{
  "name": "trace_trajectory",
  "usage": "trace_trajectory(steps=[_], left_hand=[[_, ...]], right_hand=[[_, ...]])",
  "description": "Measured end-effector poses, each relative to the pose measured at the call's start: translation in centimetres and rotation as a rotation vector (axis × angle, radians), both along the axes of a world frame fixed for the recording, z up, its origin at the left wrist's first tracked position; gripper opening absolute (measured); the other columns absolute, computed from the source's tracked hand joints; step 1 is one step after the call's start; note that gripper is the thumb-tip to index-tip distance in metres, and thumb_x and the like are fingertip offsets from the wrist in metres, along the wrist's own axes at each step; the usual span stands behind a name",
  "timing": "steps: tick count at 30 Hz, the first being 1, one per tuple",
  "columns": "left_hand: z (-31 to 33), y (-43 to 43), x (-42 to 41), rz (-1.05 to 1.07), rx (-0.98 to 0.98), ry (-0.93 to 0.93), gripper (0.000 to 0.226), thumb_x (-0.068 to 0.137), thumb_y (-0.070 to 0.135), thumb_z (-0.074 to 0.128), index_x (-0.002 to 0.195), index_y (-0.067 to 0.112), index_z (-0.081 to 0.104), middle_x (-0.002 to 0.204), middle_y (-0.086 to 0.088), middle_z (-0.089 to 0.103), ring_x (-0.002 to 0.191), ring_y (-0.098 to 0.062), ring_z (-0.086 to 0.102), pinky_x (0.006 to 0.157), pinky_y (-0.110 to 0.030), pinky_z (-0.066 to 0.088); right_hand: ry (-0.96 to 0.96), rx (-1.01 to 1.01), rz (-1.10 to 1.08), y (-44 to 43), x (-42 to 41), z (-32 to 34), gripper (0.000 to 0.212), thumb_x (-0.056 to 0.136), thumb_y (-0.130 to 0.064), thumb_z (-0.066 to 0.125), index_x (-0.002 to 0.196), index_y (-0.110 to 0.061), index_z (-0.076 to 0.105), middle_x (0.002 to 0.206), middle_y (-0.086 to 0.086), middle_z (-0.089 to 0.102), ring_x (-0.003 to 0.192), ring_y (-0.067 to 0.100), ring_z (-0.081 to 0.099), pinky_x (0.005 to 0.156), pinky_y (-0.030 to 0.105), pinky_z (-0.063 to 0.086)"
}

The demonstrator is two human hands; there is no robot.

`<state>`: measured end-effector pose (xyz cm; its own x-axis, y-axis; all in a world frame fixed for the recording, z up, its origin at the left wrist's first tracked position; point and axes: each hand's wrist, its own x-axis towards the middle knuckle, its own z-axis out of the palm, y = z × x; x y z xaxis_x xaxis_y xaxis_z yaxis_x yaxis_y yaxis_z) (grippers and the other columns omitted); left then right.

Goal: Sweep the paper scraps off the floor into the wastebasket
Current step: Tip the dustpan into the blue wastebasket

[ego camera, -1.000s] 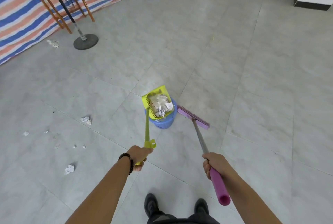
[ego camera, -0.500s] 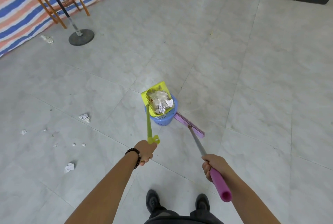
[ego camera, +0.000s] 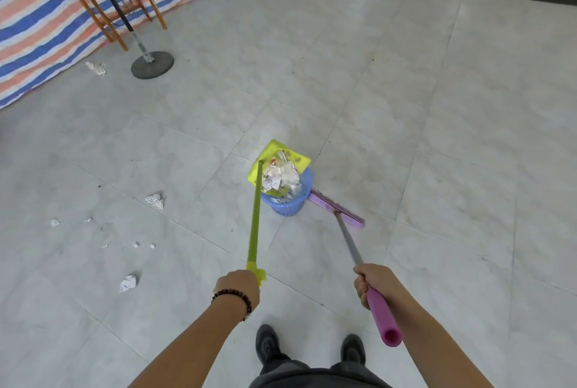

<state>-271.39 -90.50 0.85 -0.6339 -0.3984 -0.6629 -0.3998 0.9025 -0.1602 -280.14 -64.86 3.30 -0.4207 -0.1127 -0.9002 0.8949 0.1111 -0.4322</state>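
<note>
My left hand (ego camera: 239,287) grips the end of a long yellow-green handle whose dustpan (ego camera: 274,151) is tilted over the small blue wastebasket (ego camera: 288,204). Crumpled white paper (ego camera: 281,176) slides from the pan into the basket. My right hand (ego camera: 373,283) holds the purple grip of a broom; its purple head (ego camera: 337,209) rests on the floor just right of the basket. Several paper scraps lie on the tiles to the left: a crumpled ball (ego camera: 155,200), another scrap (ego camera: 128,283) and tiny bits (ego camera: 143,245).
A round stand base (ego camera: 152,64) with a pole and a wooden table's legs (ego camera: 115,31) stand at the far left on a striped tarp (ego camera: 37,31). One scrap (ego camera: 96,68) lies by the tarp's edge. My shoes (ego camera: 268,344) are at the bottom.
The dustpan has tipped up more steeply over the basket, and paper has started dropping in. The broom head stays beside the basket.
</note>
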Motion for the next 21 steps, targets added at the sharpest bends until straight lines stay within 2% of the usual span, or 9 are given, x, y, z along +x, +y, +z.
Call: trace_trajectory(steps=[10,17,21], left_hand=[[-1.7,0.3,1.1,0.019,-0.073,0.014,0.027,0.097,0.021,0.041,0.113,0.014,0.061,0.100,0.002,0.069,0.091,-0.016,0.069,0.076,-0.027,0.053],[-1.9,0.1,2.0,0.171,-0.063,0.096,0.021,0.096,0.022,0.042,0.107,0.017,0.058,0.094,0.003,0.068,0.087,-0.018,0.068,0.063,-0.028,0.046],[-2.2,-0.3,2.7,0.173,-0.106,0.100,0.023,0.098,0.017,0.037,0.115,0.013,0.053,0.105,0.001,0.067,0.097,-0.020,0.066,0.071,-0.029,0.051]], right_hand=[[-0.015,-0.025,-0.020,1.4,0.2,0.2,0.008,0.094,-0.008,0.050,0.087,-0.005,0.050,0.052,0.003,0.050,0.036,0.009,0.043,0.035,0.018,0.039],[-0.022,-0.024,-0.006,1.1,0.2,0.1,0.006,0.094,-0.008,0.050,0.089,-0.005,0.051,0.052,0.002,0.050,0.036,0.009,0.044,0.035,0.018,0.040],[-0.023,-0.017,0.001,1.1,0.2,0.2,0.006,0.094,-0.009,0.050,0.090,-0.005,0.052,0.052,0.002,0.050,0.036,0.009,0.044,0.035,0.018,0.040]])
